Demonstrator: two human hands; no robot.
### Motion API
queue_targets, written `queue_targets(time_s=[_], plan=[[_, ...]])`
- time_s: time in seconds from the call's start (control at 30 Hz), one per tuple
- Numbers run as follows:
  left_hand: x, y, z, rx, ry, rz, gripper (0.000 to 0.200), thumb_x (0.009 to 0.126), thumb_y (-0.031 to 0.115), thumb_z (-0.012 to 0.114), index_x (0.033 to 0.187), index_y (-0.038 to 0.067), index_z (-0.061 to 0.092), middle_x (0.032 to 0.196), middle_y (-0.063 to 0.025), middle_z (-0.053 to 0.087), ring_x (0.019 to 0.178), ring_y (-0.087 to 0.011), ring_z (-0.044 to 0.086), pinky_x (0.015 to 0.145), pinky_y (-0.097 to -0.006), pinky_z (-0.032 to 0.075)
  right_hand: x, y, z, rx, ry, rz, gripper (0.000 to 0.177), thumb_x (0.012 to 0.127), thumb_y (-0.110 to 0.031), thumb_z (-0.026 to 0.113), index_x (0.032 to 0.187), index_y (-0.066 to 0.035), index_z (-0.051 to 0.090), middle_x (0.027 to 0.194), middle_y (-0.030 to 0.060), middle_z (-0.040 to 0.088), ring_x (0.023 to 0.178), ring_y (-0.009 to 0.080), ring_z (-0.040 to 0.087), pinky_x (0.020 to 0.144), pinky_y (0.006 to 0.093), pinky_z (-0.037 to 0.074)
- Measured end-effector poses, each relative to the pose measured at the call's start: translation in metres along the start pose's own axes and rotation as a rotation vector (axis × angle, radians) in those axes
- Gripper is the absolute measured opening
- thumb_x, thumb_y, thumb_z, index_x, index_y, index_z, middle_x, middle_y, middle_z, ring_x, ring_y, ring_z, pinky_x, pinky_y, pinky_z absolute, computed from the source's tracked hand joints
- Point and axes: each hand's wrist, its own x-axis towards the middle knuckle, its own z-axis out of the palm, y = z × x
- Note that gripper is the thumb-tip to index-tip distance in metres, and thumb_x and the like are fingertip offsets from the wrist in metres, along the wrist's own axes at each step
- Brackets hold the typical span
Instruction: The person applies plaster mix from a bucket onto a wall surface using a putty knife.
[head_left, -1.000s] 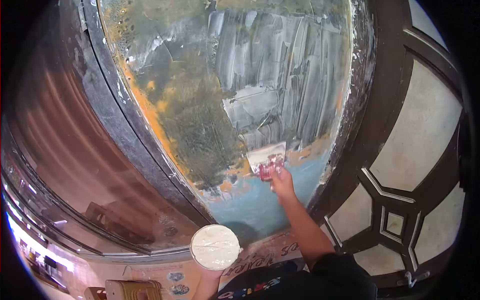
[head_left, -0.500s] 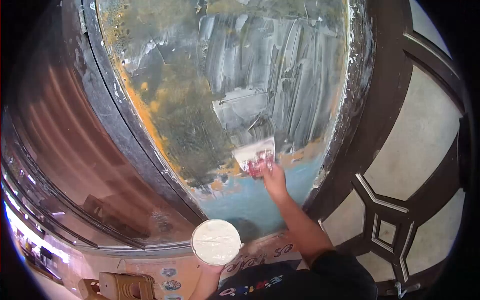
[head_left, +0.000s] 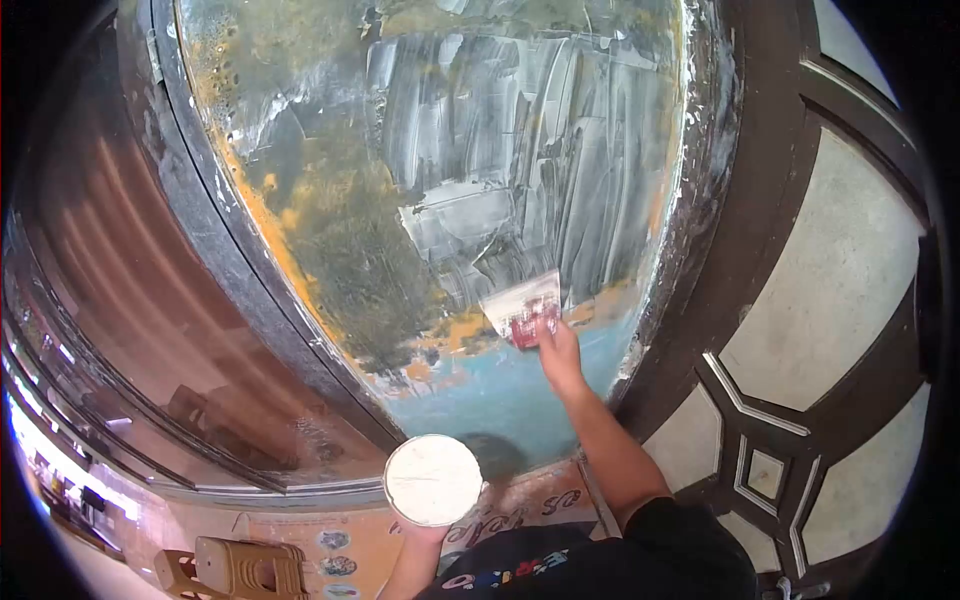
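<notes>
My right hand (head_left: pixel 562 355) is closed on the reddish handle of a wide putty knife (head_left: pixel 520 300), whose pale, smeared blade lies at the lower end of the streaked area. In front of the blade is a wall panel (head_left: pixel 340 225) with patchy green-grey, orange and blue colouring and white-grey streaks of putty. Below, near my body, my left hand (head_left: pixel 428 534) holds a round tub of white putty (head_left: pixel 433 482) from underneath and the side. Fingertips show at its right edge; most of that hand is hidden by the tub.
To the left stands a dark-framed glass panel (head_left: pixel 180 330) with reflections. A dark door (head_left: pixel 770 330) with pale inset panels is on the right. Brown stacked plastic chairs (head_left: pixel 240 568) stand at lower left, beside a printed mat or banner (head_left: pixel 345 535).
The putty knife in my right hand has moved right across the wall. My view has shifted a little, so the wall appears further left. The tub stays in my left hand.
</notes>
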Motion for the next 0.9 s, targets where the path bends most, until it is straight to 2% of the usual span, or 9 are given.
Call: queue_targets(time_s=[0.13,0.2,0.23,0.37,0.47,0.6,0.67,0.73,0.9], plan=[[-0.003,-0.007,-0.005,0.283,-0.010,0.102,0.076,0.095,0.068,0.038,0.151,0.016,0.041,0.155,-0.0151,0.041,0.138,-0.0469,0.042,0.105,-0.0797,0.031,-0.056,0.065,-0.032,-0.054,-0.060,0.142,0.021,0.104,-0.023,0.059,0.115,-0.006,0.063,0.080,-0.0042,0.061,0.057,0.0020,0.044,0.052,0.0205,0.035],[0.001,-0.006,-0.004,0.017,0.011,0.048,0.075,0.095,0.067,0.038,0.151,0.017,0.041,0.155,-0.0150,0.042,0.138,-0.0467,0.042,0.105,-0.0799,0.030,-0.070,0.038,-0.034,0.159,-0.115,0.281,0.021,0.103,-0.024,0.060,0.113,-0.006,0.063,0.081,-0.0039,0.062,0.062,0.0025,0.048,0.053,0.0207,0.036],[-0.001,-0.007,0.002,-0.245,0.045,-0.019,0.074,0.096,0.066,0.037,0.151,0.017,0.041,0.155,-0.0149,0.042,0.138,-0.0464,0.042,0.105,-0.0800,0.030,-0.058,0.027,-0.033,0.105,-0.142,0.161,0.020,0.103,-0.023,0.060,0.113,-0.006,0.063,0.081,-0.0038,0.062,0.063,0.0029,0.049,0.055,0.0210,0.037],[0.003,-0.017,-0.003,0.142,0.033,0.073,0.072,0.097,0.063,0.037,0.151,0.017,0.042,0.155,-0.0147,0.042,0.139,-0.0470,0.041,0.108,-0.0793,0.027,0.021,-0.085,-0.001,0.022,-0.103,-0.243,0.019,0.102,-0.022,0.060,0.102,-0.004,0.064,0.075,-0.0048,0.058,0.061,0.0038,0.048,0.054,0.0252,0.039],[0.011,-0.023,0.010,-0.197,0.079,-0.047,0.074,0.096,0.066,0.040,0.151,0.017,0.042,0.155,-0.0164,0.042,0.139,-0.0483,0.040,0.108,-0.0794,0.026,0.053,-0.141,0.026,0.104,-0.048,-0.136,0.030,0.102,-0.028,0.059,0.092,0.000,0.063,0.074,0.0034,0.063,0.061,0.0105,0.052,0.057,0.0321,0.043],[0.009,-0.031,0.006,0.141,0.029,0.055,0.076,0.096,0.066,0.039,0.151,0.014,0.041,0.154,-0.0181,0.043,0.139,-0.0485,0.040,0.109,-0.0781,0.027,0.035,-0.064,0.013,-0.218,0.074,-0.235,0.030,0.104,-0.031,0.057,0.095,-0.003,0.064,0.067,0.0006,0.056,0.052,0.0083,0.046,0.048,0.0293,0.038],[0.006,-0.030,0.007,0.167,0.020,0.062,0.073,0.097,0.063,0.037,0.150,0.014,0.043,0.154,-0.0165,0.043,0.140,-0.0442,0.042,0.113,-0.0688,0.030,-0.003,-0.005,0.000,-0.176,0.075,-0.189,0.029,0.103,-0.030,0.058,0.098,-0.003,0.065,0.067,-0.0003,0.056,0.053,0.0082,0.048,0.048,0.0296,0.038],[-0.007,-0.029,-0.009,0.415,-0.030,0.180,0.071,0.099,0.062,0.034,0.151,0.014,0.044,0.154,-0.0151,0.044,0.139,-0.0419,0.043,0.114,-0.0634,0.033,-0.046,0.032,-0.020,-0.128,0.011,0.183,0.028,0.104,-0.029,0.057,0.104,-0.002,0.065,0.069,-0.0012,0.056,0.054,0.0077,0.048,0.049,0.0282,0.039],[-0.002,-0.021,-0.004,0.146,0.001,0.122,0.070,0.099,0.062,0.034,0.151,0.015,0.043,0.154,-0.0149,0.044,0.139,-0.0419,0.044,0.114,-0.0618,0.035,-0.057,0.013,-0.048,-0.091,-0.111,0.012,0.024,0.105,-0.023,0.056,0.113,-0.002,0.063,0.074,-0.0019,0.059,0.058,0.0059,0.049,0.052,0.0246,0.040]])
